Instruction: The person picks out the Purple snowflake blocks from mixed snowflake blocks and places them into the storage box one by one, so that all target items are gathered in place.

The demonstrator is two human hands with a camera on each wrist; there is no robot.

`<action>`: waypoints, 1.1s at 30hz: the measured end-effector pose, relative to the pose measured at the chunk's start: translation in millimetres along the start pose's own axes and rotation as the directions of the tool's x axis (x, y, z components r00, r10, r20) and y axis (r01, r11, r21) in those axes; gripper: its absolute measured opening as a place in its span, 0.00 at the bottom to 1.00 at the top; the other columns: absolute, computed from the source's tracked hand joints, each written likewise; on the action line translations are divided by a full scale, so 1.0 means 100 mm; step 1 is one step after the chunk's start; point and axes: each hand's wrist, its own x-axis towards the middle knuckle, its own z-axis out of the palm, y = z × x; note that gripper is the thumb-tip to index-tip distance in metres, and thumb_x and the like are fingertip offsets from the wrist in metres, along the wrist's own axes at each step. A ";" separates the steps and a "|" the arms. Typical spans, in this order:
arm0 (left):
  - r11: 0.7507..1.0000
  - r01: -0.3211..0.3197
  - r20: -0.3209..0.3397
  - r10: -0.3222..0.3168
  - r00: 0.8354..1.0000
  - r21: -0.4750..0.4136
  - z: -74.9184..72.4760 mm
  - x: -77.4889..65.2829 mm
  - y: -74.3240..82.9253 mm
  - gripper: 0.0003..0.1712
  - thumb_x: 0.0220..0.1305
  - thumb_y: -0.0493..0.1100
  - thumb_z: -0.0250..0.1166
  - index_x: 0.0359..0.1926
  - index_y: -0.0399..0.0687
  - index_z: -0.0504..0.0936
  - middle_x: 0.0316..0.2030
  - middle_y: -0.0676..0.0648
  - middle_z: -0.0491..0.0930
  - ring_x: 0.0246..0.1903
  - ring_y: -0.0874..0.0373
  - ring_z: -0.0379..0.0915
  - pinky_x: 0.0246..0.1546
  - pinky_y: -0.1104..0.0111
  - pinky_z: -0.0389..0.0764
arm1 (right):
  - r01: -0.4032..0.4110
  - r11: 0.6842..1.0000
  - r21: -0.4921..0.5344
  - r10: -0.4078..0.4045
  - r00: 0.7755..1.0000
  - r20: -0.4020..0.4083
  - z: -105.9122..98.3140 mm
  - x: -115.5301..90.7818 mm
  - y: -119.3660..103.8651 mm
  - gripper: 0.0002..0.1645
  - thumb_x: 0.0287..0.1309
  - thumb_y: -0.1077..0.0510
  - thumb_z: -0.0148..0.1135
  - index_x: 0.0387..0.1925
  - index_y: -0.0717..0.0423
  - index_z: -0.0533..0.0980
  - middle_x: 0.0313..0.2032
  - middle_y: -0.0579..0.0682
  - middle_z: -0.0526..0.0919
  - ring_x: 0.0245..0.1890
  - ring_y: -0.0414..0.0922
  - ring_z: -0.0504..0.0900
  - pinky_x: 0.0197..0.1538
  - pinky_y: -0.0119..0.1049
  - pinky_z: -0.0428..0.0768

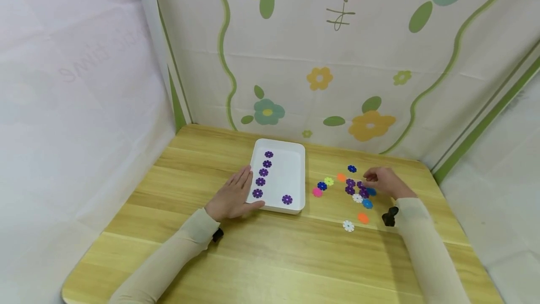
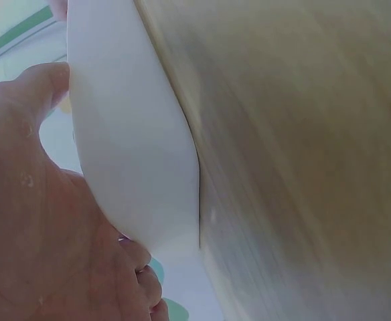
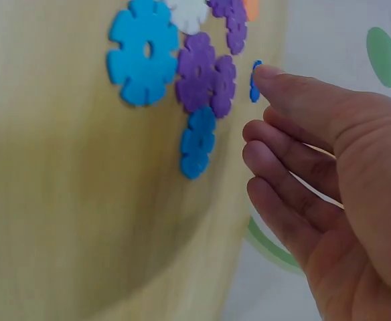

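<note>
My left hand (image 1: 234, 195) lies against the near left corner of a white tray (image 1: 287, 170), fingers extended along its left side and thumb at the front rim. Several purple snowflake discs (image 1: 263, 172) form a column on the tray's left side. One more purple disc (image 1: 287, 199) lies near its front right. My right hand (image 1: 386, 182) hovers over loose discs to the tray's right, fingers loosely bent, nothing visible in its grasp. Closest to its fingertips are purple discs (image 3: 197, 72) and a blue disc (image 3: 197, 142); a dark blue disc (image 3: 255, 81) shows beyond the thumb.
Scattered on the wooden table (image 1: 295, 257) are orange (image 1: 363, 218), white (image 1: 348, 226), pink (image 1: 317, 192) and yellow-green (image 1: 329, 181) discs. A flower-printed cloth (image 1: 287, 60) hangs behind the table, with pale cloth at both sides.
</note>
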 end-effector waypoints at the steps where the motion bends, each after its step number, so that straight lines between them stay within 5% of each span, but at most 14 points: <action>1: 1.000 0.002 0.004 -0.002 1.000 0.001 0.00 0.00 0.00 0.62 0.74 0.77 0.47 0.83 0.31 0.44 0.85 0.34 0.35 0.86 0.40 0.33 0.85 0.47 0.47 | -0.009 1.000 0.001 0.009 1.000 0.008 0.02 0.00 0.00 0.19 0.70 0.56 0.69 0.53 0.68 0.83 0.43 0.58 0.89 0.42 0.50 0.87 0.50 0.51 0.88; 15: 1.000 -0.013 0.001 0.013 1.000 0.010 0.01 0.01 0.01 0.62 0.74 0.77 0.47 0.83 0.29 0.45 0.85 0.33 0.37 0.86 0.39 0.34 0.85 0.47 0.47 | -0.088 0.995 0.051 0.085 0.995 0.045 0.14 0.02 0.03 0.08 0.68 0.58 0.71 0.42 0.60 0.85 0.38 0.52 0.88 0.36 0.44 0.83 0.43 0.40 0.85; 23: 1.000 -0.014 -0.004 0.014 1.000 -0.001 -0.01 0.01 0.03 0.61 0.75 0.76 0.47 0.83 0.29 0.45 0.85 0.33 0.37 0.85 0.39 0.35 0.85 0.47 0.48 | -0.088 0.993 0.084 0.085 0.996 0.039 0.02 0.05 -0.02 0.07 0.75 0.62 0.60 0.43 0.61 0.83 0.38 0.56 0.87 0.36 0.48 0.84 0.37 0.35 0.82; 33: 1.000 -0.002 -0.002 0.002 1.000 0.003 -0.02 -0.01 0.02 0.61 0.75 0.76 0.48 0.82 0.29 0.46 0.85 0.33 0.37 0.85 0.39 0.35 0.85 0.47 0.48 | 0.021 0.998 0.056 -0.020 1.000 -0.011 -0.10 0.06 -0.28 0.07 0.74 0.60 0.64 0.41 0.59 0.85 0.39 0.60 0.88 0.36 0.49 0.84 0.41 0.38 0.81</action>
